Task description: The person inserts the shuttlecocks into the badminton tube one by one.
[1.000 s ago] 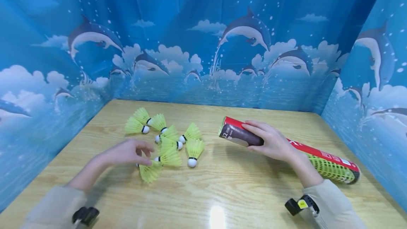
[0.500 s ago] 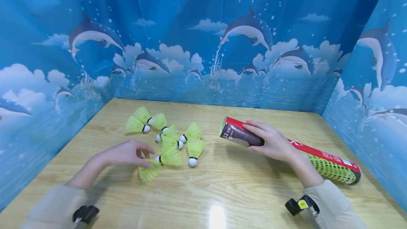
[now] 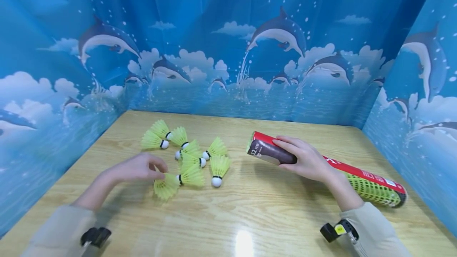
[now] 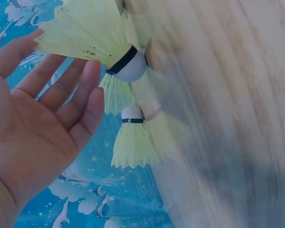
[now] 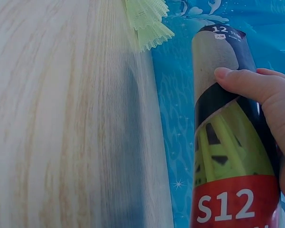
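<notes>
My left hand pinches the nearest yellow shuttlecock at the front left of the group. In the left wrist view the thumb and fingertips lie at its feathered skirt, and its white cork with a black band points away from the palm. My right hand grips a long red and black shuttlecock tube near one end. That end, printed "12", is raised and faces left toward the shuttlecocks; the other end lies low at the right. The right wrist view shows the thumb across the tube.
Several more yellow shuttlecocks lie loosely grouped on the wooden table, one standing a little apart to the right. Blue dolphin curtains rise behind the table and at both sides.
My left hand has drawn slightly left and now pinches the shuttlecock, which has turned and shifted a little left. The right hand and the tube have stayed put.
</notes>
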`<state>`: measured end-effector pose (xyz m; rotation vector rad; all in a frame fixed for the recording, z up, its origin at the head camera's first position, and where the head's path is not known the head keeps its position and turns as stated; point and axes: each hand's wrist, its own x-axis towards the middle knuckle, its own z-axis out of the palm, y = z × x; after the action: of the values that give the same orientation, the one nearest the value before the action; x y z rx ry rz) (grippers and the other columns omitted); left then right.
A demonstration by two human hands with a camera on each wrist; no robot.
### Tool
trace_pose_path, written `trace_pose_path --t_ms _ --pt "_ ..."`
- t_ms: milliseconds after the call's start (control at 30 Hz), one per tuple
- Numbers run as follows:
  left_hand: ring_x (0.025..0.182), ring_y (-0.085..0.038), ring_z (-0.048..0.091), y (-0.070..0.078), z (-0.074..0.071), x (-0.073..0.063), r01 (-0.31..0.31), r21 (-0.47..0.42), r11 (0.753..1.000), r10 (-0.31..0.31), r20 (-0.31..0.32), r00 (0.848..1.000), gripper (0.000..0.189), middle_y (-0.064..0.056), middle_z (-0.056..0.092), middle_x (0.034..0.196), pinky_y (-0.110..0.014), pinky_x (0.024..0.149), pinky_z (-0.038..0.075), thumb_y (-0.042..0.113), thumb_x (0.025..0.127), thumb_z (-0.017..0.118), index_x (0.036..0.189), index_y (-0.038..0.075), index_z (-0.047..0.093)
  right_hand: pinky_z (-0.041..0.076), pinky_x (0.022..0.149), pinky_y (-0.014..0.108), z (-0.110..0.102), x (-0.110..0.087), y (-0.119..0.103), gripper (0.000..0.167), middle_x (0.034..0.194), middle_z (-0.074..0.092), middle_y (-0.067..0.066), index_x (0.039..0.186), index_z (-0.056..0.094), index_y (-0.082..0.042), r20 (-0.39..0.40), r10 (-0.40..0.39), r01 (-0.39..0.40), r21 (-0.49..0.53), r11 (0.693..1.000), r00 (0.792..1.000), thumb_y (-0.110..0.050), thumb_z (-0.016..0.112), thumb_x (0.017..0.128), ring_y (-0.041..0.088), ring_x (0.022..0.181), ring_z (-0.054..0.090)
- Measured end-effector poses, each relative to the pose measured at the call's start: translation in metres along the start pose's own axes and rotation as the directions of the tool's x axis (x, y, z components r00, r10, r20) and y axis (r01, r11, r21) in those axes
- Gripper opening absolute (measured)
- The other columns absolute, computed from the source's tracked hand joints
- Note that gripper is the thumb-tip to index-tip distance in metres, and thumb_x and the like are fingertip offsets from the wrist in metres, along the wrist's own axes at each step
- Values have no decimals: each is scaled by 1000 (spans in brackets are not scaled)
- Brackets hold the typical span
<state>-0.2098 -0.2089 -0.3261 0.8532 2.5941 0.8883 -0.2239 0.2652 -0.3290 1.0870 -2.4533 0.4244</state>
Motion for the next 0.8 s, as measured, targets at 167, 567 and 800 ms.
trace_pose_path --t_ms 167,567,800 --pt "88 -25 63 -1 -6 -2 16 21 1000 -16 -37 999 31 -13 67 101 -35 73 52 23 85 65 102 -2 68 46 84 52 0 0 0 76 131 51 13 132 52 -13 1 5 -5 -4 1000 1000 -22 86 65 34 114 50" --pt "82 -19 64 -2 -14 -5 47 73 996 -37 -131 991 24 -15 68 98 -33 69 51 16 88 61 101 -2 70 46 84 52 0 -1 1 76 131 50 14 133 51 -13 8 7 -7 7 1000 1000 -21 85 65 34 115 49" --pt "88 -27 64 -2 -14 -5 66 66 996 -53 -182 982 26 -17 68 99 -38 73 52 16 90 59 103 -4 68 46 84 52 0 0 0 77 132 50 14 133 51 -14 7 3 -3 5 1000 1000 -22 85 65 34 115 49"
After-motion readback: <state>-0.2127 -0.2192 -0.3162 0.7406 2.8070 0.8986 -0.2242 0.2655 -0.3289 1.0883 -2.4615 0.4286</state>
